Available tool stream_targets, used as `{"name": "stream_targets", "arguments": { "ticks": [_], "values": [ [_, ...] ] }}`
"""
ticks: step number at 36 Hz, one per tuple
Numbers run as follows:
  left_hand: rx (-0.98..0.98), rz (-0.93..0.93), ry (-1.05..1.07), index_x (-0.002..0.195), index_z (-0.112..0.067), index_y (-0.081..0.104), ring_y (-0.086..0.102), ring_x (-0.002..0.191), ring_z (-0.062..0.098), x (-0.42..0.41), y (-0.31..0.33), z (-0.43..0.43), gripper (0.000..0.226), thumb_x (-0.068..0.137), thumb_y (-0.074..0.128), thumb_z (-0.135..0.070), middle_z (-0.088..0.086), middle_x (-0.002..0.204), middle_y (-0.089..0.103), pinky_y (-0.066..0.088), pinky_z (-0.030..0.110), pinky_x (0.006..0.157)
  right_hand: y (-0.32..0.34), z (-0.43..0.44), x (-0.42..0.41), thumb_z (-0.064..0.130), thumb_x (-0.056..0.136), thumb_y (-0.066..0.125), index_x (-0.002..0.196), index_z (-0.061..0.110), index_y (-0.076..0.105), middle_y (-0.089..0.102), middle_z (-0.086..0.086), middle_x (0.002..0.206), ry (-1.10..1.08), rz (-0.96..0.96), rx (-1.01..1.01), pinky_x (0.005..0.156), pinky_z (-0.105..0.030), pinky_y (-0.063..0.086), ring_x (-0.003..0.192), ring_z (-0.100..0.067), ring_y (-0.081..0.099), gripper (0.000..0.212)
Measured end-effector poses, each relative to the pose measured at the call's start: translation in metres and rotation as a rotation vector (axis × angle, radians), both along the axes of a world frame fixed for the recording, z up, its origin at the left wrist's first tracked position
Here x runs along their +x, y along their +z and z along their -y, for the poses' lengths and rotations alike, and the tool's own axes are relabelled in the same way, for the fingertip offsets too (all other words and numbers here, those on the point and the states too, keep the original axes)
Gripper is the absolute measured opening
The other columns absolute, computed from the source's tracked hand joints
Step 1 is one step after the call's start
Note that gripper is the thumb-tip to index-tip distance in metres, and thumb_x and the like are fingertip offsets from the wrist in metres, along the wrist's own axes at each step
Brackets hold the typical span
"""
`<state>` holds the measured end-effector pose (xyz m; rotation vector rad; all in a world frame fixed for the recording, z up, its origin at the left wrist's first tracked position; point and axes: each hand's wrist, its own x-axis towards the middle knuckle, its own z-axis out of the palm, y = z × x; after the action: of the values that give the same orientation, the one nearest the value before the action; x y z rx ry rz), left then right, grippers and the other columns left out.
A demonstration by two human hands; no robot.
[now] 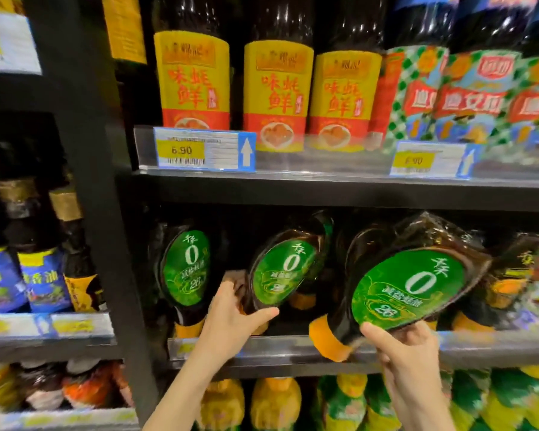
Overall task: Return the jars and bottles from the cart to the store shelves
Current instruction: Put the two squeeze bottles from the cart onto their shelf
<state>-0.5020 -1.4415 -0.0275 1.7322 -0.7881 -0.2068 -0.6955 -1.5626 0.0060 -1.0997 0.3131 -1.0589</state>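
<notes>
Green-labelled and dark, the near bottle [408, 290] is held tilted in front of the middle shelf [280, 345], its orange cap [327, 340] low and to the left. The right grip [408, 346] curls round its neck end, thumb on the label's lower edge. The left grip [234, 318] wraps fingers and thumb round the lower part of the centre bottle [283, 269], which leans rightward within the shelf opening, cap down. Another matching bottle [184, 269] stands cap-down just left of it. Yellow-labelled bottles [193, 82] line the shelf above, behind a 6.90 price tag [199, 149].
</notes>
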Motion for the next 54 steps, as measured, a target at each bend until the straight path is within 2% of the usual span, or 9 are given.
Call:
{"name": "stream_targets", "arguments": {
  "ticks": [5,9,14,21,28,35,42,46,54],
  "values": [
    [0.13,0.005,0.034,0.114,-0.024,0.043,0.057,0.11,0.015,0.013,-0.009,0.001,0.093,0.042,0.077,-0.071,-0.002,0.116,0.06,0.05,0.04,0.095,-0.007,0.009,0.01,0.046,-0.001,0.09,0.077,0.012,0.069,0.075,0.003,0.072,-0.032,-0.042,0.007,0.057,-0.016,0.054,0.067,-0.008,0.07,0.087],
    [0.172,-0.009,0.039,0.108,-0.021,0.043,0.061,0.104,0.015,0.017,-0.009,0.001,0.087,0.043,0.077,-0.069,0.002,0.11,0.063,0.052,0.04,0.091,-0.007,0.013,0.016,0.046,-0.005,0.089,0.067,0.02,0.075,0.074,0.002,0.068,0.009,-0.062,-0.017,0.054,-0.016,0.054,0.062,-0.007,0.069,0.078],
    [0.203,0.003,0.054,0.102,-0.031,0.043,0.063,0.102,0.029,0.019,-0.004,-0.002,0.076,0.045,0.075,-0.071,0.014,0.108,0.066,0.053,0.049,0.086,-0.005,0.018,0.02,0.049,-0.001,0.089,0.069,0.029,0.076,0.075,0.004,0.072,0.045,-0.1,-0.081,0.058,-0.014,0.053,0.067,-0.006,0.07,0.075],
    [0.149,-0.088,0.003,0.123,-0.018,0.045,0.06,0.111,0.014,0.022,-0.004,-0.014,0.1,0.042,0.08,-0.065,-0.001,0.117,0.065,0.047,0.042,0.099,-0.001,0.022,0.029,0.035,0.012,0.092,0.069,0.027,0.077,0.075,0.005,0.07,0.086,-0.1,-0.163,0.057,-0.014,0.053,0.072,-0.008,0.072,0.06],
    [0.098,-0.171,-0.032,0.125,-0.014,0.045,0.058,0.115,0.013,0.018,-0.001,-0.019,0.073,0.063,0.083,-0.023,0.001,0.121,0.063,0.044,0.041,0.104,-0.003,0.025,0.04,0.001,0.037,0.077,0.067,0.024,0.076,0.074,0.005,0.068,0.115,-0.139,-0.262,0.058,-0.012,0.053,0.067,-0.004,0.07,0.038],
    [0.142,-0.111,-0.006,0.113,-0.024,0.049,0.059,0.111,0.011,0.019,-0.002,-0.022,0.08,0.047,0.077,-0.058,-0.004,0.116,0.064,0.048,0.04,0.099,0.006,0.026,0.042,0.026,0.029,0.092,0.078,0.021,0.076,0.076,0.0,0.079,0.187,-0.165,-0.405,0.065,-0.018,0.055,0.078,-0.012,0.072,0.052],
    [0.152,-0.118,0.003,0.113,-0.022,0.051,0.059,0.11,0.011,0.017,-0.002,-0.023,0.081,0.045,0.077,-0.059,-0.005,0.114,0.065,0.048,0.041,0.099,0.018,0.03,0.048,0.012,0.04,0.083,0.076,0.035,0.075,0.075,0.009,0.078,0.131,-0.233,-0.554,0.066,-0.013,0.052,0.076,-0.004,0.07,0.044],
    [0.139,-0.145,0.009,0.108,-0.024,0.05,0.06,0.108,0.011,0.015,0.0,-0.023,0.077,0.044,0.078,-0.056,-0.004,0.112,0.065,0.049,0.04,0.098,0.016,0.031,0.054,0.011,0.043,0.083,0.078,0.021,0.074,0.075,0.007,0.081,0.169,-0.268,-0.551,0.067,-0.013,0.052,0.078,-0.006,0.07,0.037],
    [0.079,-0.195,-0.022,0.103,-0.029,0.049,0.059,0.109,0.008,0.014,0.004,-0.021,0.051,0.068,0.081,-0.011,-0.006,0.112,0.064,0.047,0.031,0.099,-0.007,0.039,0.064,-0.015,0.057,0.076,0.087,0.012,0.066,0.076,0.004,0.077,0.208,-0.341,-0.405,0.062,-0.014,0.053,0.075,-0.009,0.071,0.041]
  ]
}}
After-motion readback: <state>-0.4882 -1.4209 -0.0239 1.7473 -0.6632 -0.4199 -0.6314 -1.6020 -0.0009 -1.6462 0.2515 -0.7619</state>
